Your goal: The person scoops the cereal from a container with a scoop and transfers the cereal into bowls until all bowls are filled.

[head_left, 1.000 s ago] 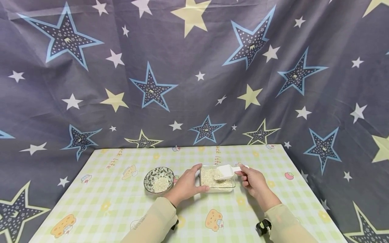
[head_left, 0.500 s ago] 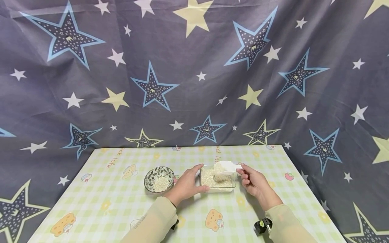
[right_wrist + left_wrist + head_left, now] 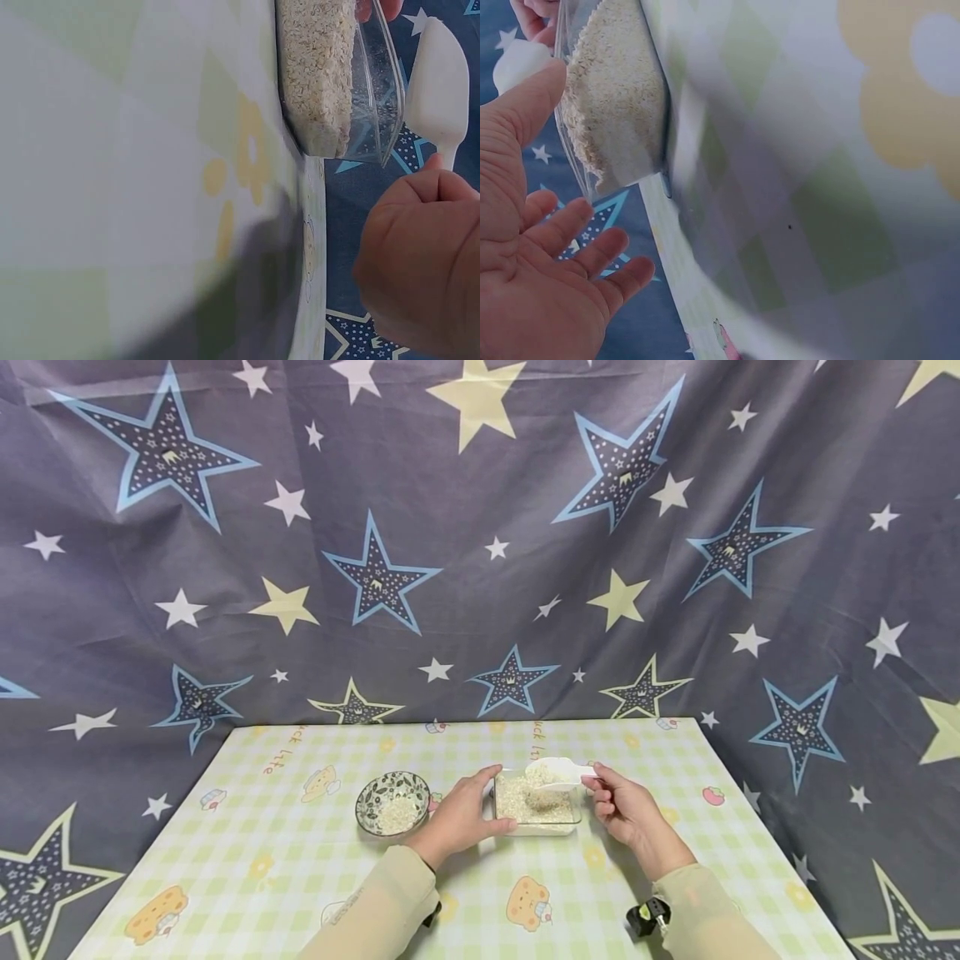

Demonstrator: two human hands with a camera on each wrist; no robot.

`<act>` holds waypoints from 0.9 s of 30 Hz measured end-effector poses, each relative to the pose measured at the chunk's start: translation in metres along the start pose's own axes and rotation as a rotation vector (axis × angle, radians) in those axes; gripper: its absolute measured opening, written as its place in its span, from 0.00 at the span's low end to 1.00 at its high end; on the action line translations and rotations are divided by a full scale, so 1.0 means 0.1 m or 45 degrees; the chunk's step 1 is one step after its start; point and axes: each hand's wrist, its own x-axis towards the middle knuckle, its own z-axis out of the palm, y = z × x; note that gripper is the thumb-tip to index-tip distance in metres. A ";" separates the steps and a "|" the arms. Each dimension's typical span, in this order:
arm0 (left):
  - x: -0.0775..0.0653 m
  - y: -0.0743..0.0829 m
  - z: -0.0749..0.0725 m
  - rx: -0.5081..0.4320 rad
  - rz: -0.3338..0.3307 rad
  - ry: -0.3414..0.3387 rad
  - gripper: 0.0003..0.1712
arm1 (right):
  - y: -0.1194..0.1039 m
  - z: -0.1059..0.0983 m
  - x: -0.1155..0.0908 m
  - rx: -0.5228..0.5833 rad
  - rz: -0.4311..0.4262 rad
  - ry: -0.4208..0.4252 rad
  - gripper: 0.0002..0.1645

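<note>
A clear rectangular container (image 3: pixel 551 828) holding pale oat flakes (image 3: pixel 315 67) stands in the middle of the table. My left hand (image 3: pixel 463 814) rests against its left side, thumb at the near rim and index finger at the far rim. In the left wrist view, the other fingers (image 3: pixel 607 255) spread loosely beside it. My right hand (image 3: pixel 630 814) pinches the handle of a white scoop (image 3: pixel 557 773), which is over the container and carries some oats. From the right wrist view, the scoop shows from its outside, apart from the rim.
A black-and-white patterned bowl (image 3: pixel 367 817) with some oats in it stands left of the left hand. A green checked cloth (image 3: pixel 247 860) covers the table (image 3: pixel 187 827). Behind hangs a dark curtain (image 3: pixel 450 468) with stars.
The scoop has come up out of the oats and turned from facing down to nearly level, with oats in it. Over the last half second it tilted only slightly. The left hand stayed put.
</note>
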 end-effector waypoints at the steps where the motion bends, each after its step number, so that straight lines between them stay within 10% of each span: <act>1: 0.00 0.01 0.00 -0.004 0.002 -0.002 0.57 | 0.00 0.00 0.00 -0.004 0.001 -0.003 0.14; 27: -0.26 0.02 -0.48 -0.004 0.019 0.164 0.55 | -0.09 0.55 0.02 -0.152 -0.089 -0.099 0.10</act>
